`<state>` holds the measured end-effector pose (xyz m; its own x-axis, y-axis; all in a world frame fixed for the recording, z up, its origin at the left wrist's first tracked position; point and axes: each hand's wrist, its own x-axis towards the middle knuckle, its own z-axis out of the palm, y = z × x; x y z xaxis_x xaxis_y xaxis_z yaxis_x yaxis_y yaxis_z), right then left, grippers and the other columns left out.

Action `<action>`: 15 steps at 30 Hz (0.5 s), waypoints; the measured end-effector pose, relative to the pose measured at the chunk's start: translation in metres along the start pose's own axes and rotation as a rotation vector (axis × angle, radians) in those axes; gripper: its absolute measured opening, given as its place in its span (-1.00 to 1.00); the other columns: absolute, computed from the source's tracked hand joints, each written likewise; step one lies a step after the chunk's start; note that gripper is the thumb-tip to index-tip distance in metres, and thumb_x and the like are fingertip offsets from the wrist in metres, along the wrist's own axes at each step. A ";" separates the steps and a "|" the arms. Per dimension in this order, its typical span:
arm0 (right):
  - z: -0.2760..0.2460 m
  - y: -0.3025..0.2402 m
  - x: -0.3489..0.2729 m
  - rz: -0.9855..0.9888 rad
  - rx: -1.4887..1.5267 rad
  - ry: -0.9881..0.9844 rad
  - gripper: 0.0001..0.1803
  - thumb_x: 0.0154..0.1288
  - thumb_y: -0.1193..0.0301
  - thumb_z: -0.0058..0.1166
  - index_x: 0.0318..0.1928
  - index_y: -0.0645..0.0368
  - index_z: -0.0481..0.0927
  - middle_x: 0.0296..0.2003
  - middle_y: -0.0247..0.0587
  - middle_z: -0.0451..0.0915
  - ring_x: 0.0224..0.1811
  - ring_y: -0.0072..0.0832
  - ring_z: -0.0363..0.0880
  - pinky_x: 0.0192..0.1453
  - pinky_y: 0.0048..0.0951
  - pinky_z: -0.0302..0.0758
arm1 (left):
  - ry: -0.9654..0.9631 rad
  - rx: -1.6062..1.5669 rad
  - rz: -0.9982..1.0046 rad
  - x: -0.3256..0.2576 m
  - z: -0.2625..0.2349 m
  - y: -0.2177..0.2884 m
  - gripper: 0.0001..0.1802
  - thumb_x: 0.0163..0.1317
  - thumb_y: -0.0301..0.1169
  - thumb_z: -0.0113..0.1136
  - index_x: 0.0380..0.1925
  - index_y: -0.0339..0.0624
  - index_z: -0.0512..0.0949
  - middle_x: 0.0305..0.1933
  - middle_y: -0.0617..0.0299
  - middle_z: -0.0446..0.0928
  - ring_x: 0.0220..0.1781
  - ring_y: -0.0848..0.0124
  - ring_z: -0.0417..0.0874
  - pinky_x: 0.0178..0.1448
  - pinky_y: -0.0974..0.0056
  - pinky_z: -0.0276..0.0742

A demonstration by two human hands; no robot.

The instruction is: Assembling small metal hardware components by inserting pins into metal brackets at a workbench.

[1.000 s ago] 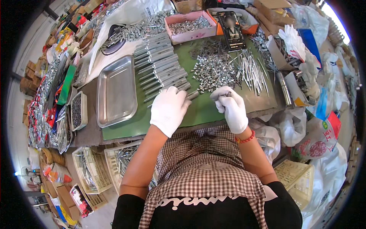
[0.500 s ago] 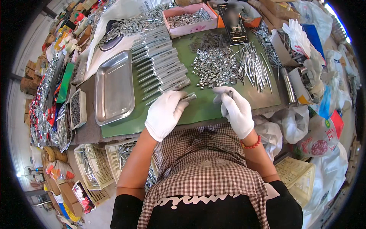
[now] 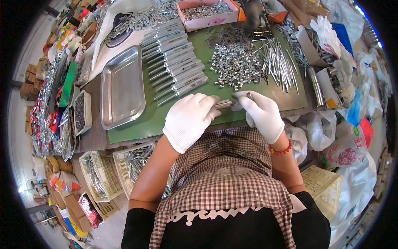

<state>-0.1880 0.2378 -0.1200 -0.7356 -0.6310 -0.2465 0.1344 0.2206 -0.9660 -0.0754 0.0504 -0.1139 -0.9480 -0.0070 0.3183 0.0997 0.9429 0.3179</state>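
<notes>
My left hand (image 3: pixel 187 121), in a white glove, is closed round a silver metal tube (image 3: pixel 224 104) whose end sticks out past the fingertips. My right hand (image 3: pixel 265 115), also gloved, pinches a small dark cylindrical metal piece (image 3: pixel 249 96) close to the tube's end. Whether the two parts touch is hidden by the fingers. Beyond my left hand lies a row of silver tubes with thin rods (image 3: pixel 182 66) on the green mat (image 3: pixel 141 132). Past my right hand are a heap of small metal cone-shaped nuts (image 3: pixel 234 68) and a bundle of thin metal rods (image 3: pixel 280 64).
An oblong steel tray (image 3: pixel 103 89) lies to the left, beside a small tub of dark screws (image 3: pixel 88 112). A pink box of small metal parts (image 3: pixel 209 23) and a black package (image 3: pixel 259 25) stand at the back. Cream plastic baskets (image 3: pixel 323 186) sit below the table edge.
My left hand has moved right with the tube, bringing its end up to my right hand. My right hand has shifted slightly right. The whole view has shifted a little.
</notes>
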 end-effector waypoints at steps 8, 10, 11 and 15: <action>-0.004 0.004 0.002 0.024 -0.045 0.039 -0.65 0.49 0.21 0.06 -0.23 0.26 0.68 -0.59 -0.43 0.47 -0.63 -0.72 0.33 -0.53 -0.56 0.29 | -0.024 0.094 0.079 0.010 -0.002 0.014 -0.66 0.12 -0.26 0.35 -0.10 -0.09 0.60 -0.29 0.22 0.57 -0.26 0.20 0.62 -0.18 0.16 0.55; -0.006 0.002 0.000 0.054 -0.056 0.003 -0.71 0.51 0.29 0.01 -0.19 0.28 0.66 -0.51 -0.45 0.56 -0.64 -0.78 0.25 -0.56 -0.63 0.19 | -0.002 0.062 0.081 0.008 0.000 0.010 -0.64 0.11 -0.25 0.36 -0.09 -0.08 0.60 -0.30 0.23 0.57 -0.27 0.21 0.62 -0.19 0.16 0.54; -0.006 0.004 0.000 0.054 -0.054 0.008 -0.71 0.51 0.29 0.01 -0.19 0.28 0.66 -0.51 -0.45 0.56 -0.64 -0.78 0.25 -0.56 -0.63 0.19 | -0.003 0.060 0.087 0.008 0.001 0.008 -0.64 0.11 -0.25 0.36 -0.09 -0.08 0.60 -0.30 0.23 0.57 -0.27 0.21 0.62 -0.19 0.16 0.54; -0.009 0.010 0.001 -0.085 -0.282 -0.002 -0.75 0.43 0.32 0.09 -0.22 0.28 0.64 -0.50 -0.33 0.59 -0.52 -0.66 0.42 -0.39 -0.53 0.36 | -0.002 0.016 0.070 0.006 0.001 0.006 -0.64 0.12 -0.27 0.35 -0.07 -0.08 0.62 -0.29 0.21 0.58 -0.26 0.20 0.63 -0.18 0.17 0.55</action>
<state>-0.1938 0.2459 -0.1292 -0.7348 -0.6576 -0.1664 -0.1171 0.3646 -0.9237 -0.0807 0.0567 -0.1110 -0.9396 0.0594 0.3370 0.1605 0.9463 0.2806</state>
